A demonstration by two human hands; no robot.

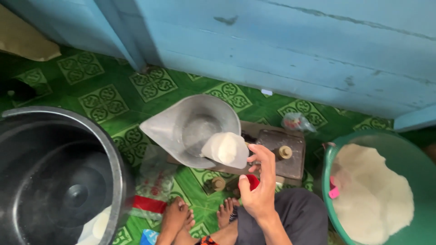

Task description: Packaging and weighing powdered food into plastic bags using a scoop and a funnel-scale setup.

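Grip: a clear bag of white powder [225, 149] is pinched at its edge by the fingers of the right hand [258, 183], and a small red object [252, 181] is pressed in its palm.
Hand pose: the forearm is raised from below, palm to the left, fingers bent.
Bag: held over the rim of the metal scale pan [190, 129].
Scale base [281, 154]: seen behind the hand, on the green patterned floor [104, 100].
Green basin [424, 181]: at the right, filled with white powder.
Black bucket [59, 177]: at the left.
Left hand: not seen.
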